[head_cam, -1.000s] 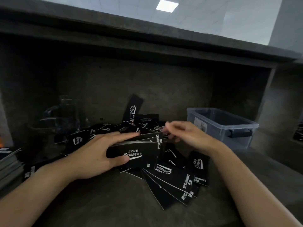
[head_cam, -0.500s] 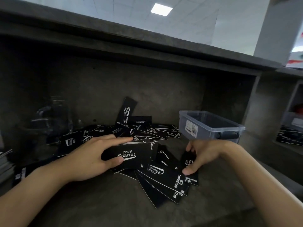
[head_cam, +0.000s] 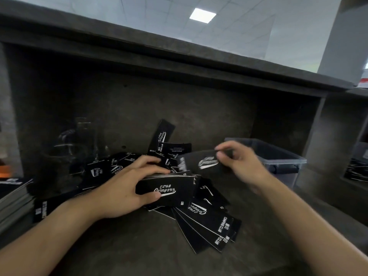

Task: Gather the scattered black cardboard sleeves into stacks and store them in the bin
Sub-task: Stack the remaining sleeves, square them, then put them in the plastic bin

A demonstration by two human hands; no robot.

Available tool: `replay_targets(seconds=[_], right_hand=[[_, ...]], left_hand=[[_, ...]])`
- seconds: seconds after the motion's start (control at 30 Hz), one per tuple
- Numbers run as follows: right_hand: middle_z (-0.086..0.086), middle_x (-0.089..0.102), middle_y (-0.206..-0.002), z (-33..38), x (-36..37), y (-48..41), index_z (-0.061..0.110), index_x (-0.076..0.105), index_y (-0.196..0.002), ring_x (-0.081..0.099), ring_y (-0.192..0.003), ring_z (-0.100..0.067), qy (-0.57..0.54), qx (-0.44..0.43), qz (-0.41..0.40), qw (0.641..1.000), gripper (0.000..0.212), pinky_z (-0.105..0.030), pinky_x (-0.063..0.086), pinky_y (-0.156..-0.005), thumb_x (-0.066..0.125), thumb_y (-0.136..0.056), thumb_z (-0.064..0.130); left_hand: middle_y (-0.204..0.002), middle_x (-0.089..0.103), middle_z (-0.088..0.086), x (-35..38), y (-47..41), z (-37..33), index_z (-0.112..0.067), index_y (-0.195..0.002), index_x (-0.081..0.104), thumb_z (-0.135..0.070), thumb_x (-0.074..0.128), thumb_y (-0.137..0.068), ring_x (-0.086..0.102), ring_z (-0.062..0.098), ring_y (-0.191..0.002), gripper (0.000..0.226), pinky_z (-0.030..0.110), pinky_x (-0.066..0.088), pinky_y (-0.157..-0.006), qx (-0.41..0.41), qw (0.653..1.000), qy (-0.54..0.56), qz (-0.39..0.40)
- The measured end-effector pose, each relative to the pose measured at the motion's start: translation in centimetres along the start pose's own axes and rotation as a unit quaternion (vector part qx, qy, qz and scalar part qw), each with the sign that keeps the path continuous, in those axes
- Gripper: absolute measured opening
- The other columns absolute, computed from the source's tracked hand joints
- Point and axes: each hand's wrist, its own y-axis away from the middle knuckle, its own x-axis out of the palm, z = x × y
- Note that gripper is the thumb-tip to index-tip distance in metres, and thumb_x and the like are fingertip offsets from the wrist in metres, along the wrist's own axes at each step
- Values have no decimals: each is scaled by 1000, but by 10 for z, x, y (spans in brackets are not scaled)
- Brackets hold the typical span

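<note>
Black cardboard sleeves with white "Club Camping" print lie scattered on the dark shelf, with a fanned group (head_cam: 207,226) at the front. My left hand (head_cam: 127,188) grips a small stack of sleeves (head_cam: 169,191), fingers over its top and thumb on its front face. My right hand (head_cam: 239,162) pinches a single sleeve (head_cam: 201,162), blurred, in the air just above and right of the stack. A clear plastic bin (head_cam: 282,158) with a dark handle stands at the right, behind my right hand.
More sleeves (head_cam: 95,172) lie in a heap toward the back wall, one leaning upright (head_cam: 162,134). A clear container (head_cam: 75,144) stands at the left. Stacked flat material (head_cam: 14,198) sits at the left edge. A side compartment (head_cam: 356,170) at the right holds more sleeves.
My right hand picked a sleeve from the shelf at the front right and lifted it up and leftward toward the stack. My left hand kept its hold on the stack.
</note>
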Motion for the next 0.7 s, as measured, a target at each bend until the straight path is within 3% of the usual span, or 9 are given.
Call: replay_targets(seconds=[0.1,0.17,0.23,0.27,0.37,0.43,0.53,0.63,0.7], right_hand=[[1,73,-93,10,42,15,21,70,-100,67,-89,-4,-23,67,152,986,20,-27,52,-90,51,-107,18],[12,76,-101,19,54,25,29,70,-105,68,-99,1,-40,127,221,966,39,-23,49,-98,35,-109,45],[17,71,-117,25,54,33,34,65,-118,62,-108,6,20,143,227,963,58,-20,44,-104,24,-99,70],[13,67,-125,26,50,36,33,61,-124,59,-113,1,98,125,205,966,70,-25,45,-105,24,-90,82],[7,61,-119,37,22,46,30,54,-124,60,-107,-8,267,120,206,934,101,-34,52,-96,31,-61,104],[11,59,-120,49,1,57,30,50,-129,60,-107,-5,295,168,278,898,105,-29,50,-96,37,-55,103],[12,49,-134,55,-7,73,33,41,-141,54,-119,-6,357,183,364,840,105,-29,47,-105,62,-58,93],[15,55,-124,47,3,67,33,46,-136,57,-114,-6,320,209,366,848,92,-27,49,-100,80,-61,76],[14,62,-121,40,3,58,32,55,-128,62,-113,-8,270,230,373,857,86,-30,51,-101,88,-58,68]], left_hand=[[-147,29,-37,1,2,-2,-57,-141,33,-48,73,-88,36,-14,-135,66,23,37,-112,-11,1000,-3,-6],[-138,44,-34,-1,3,-4,-60,-141,30,-45,73,-89,45,-15,-127,69,23,42,-109,-22,1000,11,2],[-130,53,-33,-1,2,-3,-59,-142,35,-45,71,-91,53,-13,-120,64,25,47,-104,-21,1000,-1,14],[-127,53,-33,-2,2,-3,-57,-143,39,-45,70,-91,54,-11,-118,61,26,47,-104,-17,1000,-15,18],[-123,54,-32,-3,0,-1,-55,-142,43,-46,70,-91,54,-10,-117,58,28,47,-103,-18,999,-21,19],[-125,55,-32,-3,-1,-2,-55,-138,45,-42,73,-90,54,-10,-118,58,27,47,-104,-19,999,-16,20],[-125,60,-32,-4,-1,-4,-53,-133,53,-32,79,-86,56,-10,-117,58,26,48,-104,-23,1000,7,8],[-121,66,-29,-13,1,-6,-49,-130,59,-22,82,-85,61,-10,-112,57,23,51,-99,-33,998,49,-20],[-119,70,-21,-23,2,-4,-45,-130,61,-19,81,-85,65,-2,-109,55,29,56,-96,-38,994,91,-53]])
